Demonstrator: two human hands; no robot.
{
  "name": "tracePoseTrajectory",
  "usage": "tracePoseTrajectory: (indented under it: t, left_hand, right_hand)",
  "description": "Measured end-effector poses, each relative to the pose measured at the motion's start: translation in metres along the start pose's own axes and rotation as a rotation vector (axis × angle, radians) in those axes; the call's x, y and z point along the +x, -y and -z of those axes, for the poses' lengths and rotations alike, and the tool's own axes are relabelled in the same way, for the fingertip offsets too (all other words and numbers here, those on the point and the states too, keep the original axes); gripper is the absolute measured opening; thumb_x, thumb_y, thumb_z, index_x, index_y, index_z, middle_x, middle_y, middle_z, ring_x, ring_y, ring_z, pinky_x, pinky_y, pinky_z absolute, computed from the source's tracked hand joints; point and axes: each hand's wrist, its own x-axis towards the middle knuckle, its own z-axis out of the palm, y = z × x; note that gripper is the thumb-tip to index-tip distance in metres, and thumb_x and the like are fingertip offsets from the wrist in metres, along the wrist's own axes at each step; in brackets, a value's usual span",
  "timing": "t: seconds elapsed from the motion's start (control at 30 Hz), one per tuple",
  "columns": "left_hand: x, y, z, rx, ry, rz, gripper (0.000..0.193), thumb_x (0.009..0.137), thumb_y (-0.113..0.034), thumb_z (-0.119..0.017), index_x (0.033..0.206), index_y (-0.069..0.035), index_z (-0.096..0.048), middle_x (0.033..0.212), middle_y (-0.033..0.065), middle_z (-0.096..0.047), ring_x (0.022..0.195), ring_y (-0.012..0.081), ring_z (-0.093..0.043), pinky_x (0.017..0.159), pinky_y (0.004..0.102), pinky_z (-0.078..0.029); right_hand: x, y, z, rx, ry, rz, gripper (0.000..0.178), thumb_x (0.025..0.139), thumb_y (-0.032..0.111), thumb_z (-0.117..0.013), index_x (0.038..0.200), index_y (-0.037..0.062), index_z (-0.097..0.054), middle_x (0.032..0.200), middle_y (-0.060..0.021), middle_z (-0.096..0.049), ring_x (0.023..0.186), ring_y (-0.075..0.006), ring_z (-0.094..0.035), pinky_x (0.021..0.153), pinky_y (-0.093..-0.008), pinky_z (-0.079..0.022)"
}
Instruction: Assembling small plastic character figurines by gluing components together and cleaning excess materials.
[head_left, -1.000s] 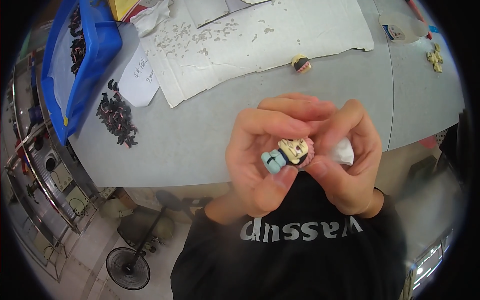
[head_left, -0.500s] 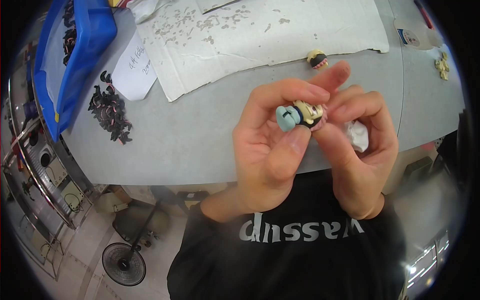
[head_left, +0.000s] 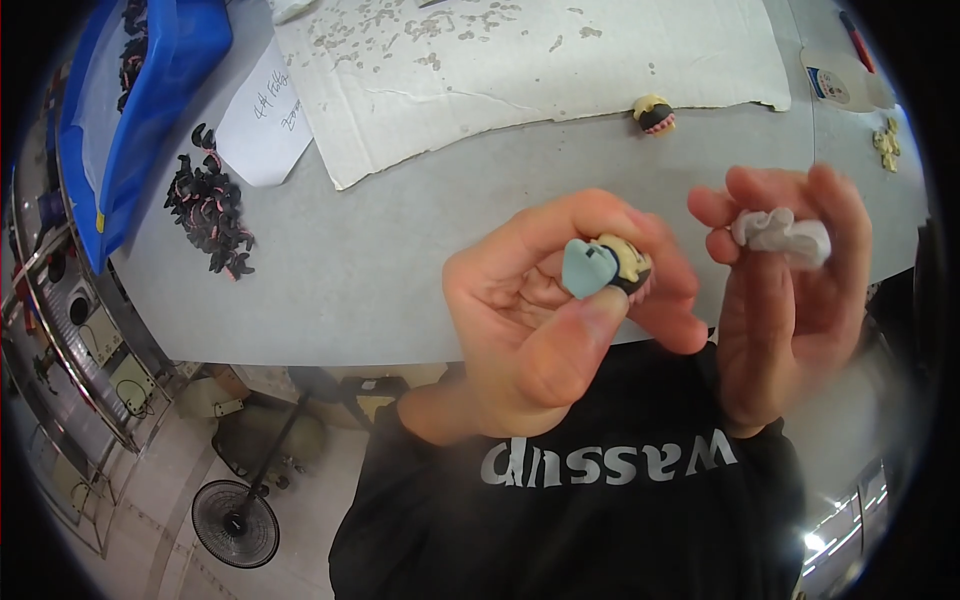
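Observation:
Between the thumb and fingers of my left hand (head_left: 545, 310) is a small figurine head (head_left: 628, 266) with a pale blue hat-like part (head_left: 588, 268), a cream face and a dark band with pink. My left fingers cover part of it. My right hand (head_left: 790, 300), raised to the right and apart from the figurine, holds a crumpled white cloth (head_left: 780, 237) against its fingers. Beyond my hands, a similar cream, black and pink figurine head (head_left: 655, 116) lies at the edge of the cardboard sheet.
A pile of small black and pink parts (head_left: 208, 205) lies at left, beside a blue tray (head_left: 165, 90) and a paper with handwriting (head_left: 265, 125). Stained white cardboard (head_left: 520, 85) covers the far table. At far right are a clear bottle (head_left: 845, 80), a red pen (head_left: 857, 42) and cream pieces (head_left: 886, 145).
My right hand has come away from the figurine and moved right, bringing the white cloth into fuller view. My left hand, still gripping the figurine, has shifted slightly left and toward me.

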Motion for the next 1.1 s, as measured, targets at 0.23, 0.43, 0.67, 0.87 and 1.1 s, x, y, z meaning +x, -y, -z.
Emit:
tracePoseTrajectory:
  t: [0.23, 0.43, 0.67, 0.87, 1.1]
  left_hand:
    - [0.000, -0.002, -0.002, -0.049, 0.020, 0.069, 0.037, 0.072, -0.022, -0.053, 0.104, -0.005, -0.045, 0.087, 0.0144, -0.055, 0.049, 0.0106, -0.050, 0.066, 0.0261, -0.046]
    - [0.000, 0.003, 0.005, -0.081, 0.056, 0.054, 0.034, 0.074, -0.020, -0.052, 0.103, -0.004, -0.045, 0.086, 0.0133, -0.057, 0.048, 0.0085, -0.047, 0.063, 0.0232, -0.043]
    - [0.003, 0.008, 0.003, -0.269, 0.129, -0.032, 0.024, 0.082, -0.005, -0.047, 0.100, 0.011, -0.048, 0.083, 0.0163, -0.057, 0.064, 0.0138, -0.055, 0.055, 0.0217, -0.046]
    - [0.002, 0.017, 0.006, -0.204, 0.103, -0.190, 0.027, 0.079, -0.001, -0.049, 0.100, 0.015, -0.046, 0.085, 0.0176, -0.056, 0.077, 0.0149, -0.053, 0.067, 0.0241, -0.044]
    - [0.010, 0.034, 0.004, 0.277, 0.193, -0.570, 0.029, 0.071, 0.005, -0.044, 0.097, 0.015, -0.048, 0.089, 0.0232, -0.057, 0.067, 0.0117, -0.054, 0.061, 0.0218, -0.045]
  right_hand:
    - [0.015, -0.008, 0.026, -0.255, 0.488, 0.425, 0.032, 0.083, 0.011, -0.054, 0.110, 0.0082, -0.037, 0.111, -0.0267, -0.049, 0.071, -0.0194, -0.056, 0.062, -0.0263, -0.047]
    - [0.007, 0.003, 0.022, -0.560, 0.376, 0.486, 0.029, 0.081, 0.003, -0.053, 0.106, 0.0090, -0.039, 0.102, -0.0205, -0.048, 0.064, -0.0161, -0.054, 0.053, -0.0196, -0.045]
    - [0.001, 0.034, 0.036, -0.646, 0.521, 0.358, 0.021, 0.076, 0.005, -0.059, 0.094, 0.0083, -0.049, 0.093, -0.0138, -0.049, 0.069, -0.0161, -0.048, 0.055, -0.0225, -0.039]
    - [0.002, 0.036, 0.041, -0.783, 0.644, 0.399, 0.023, 0.067, 0.000, -0.059, 0.089, 0.0046, -0.053, 0.089, -0.0139, -0.053, 0.066, -0.0168, -0.047, 0.052, -0.0236, -0.038]
    - [0.011, 0.024, 0.028, -0.847, 0.464, 0.761, 0.037, 0.054, -0.011, -0.054, 0.089, -0.0005, -0.055, 0.083, -0.0153, -0.056, 0.059, -0.0181, -0.047, 0.048, -0.0249, -0.038]
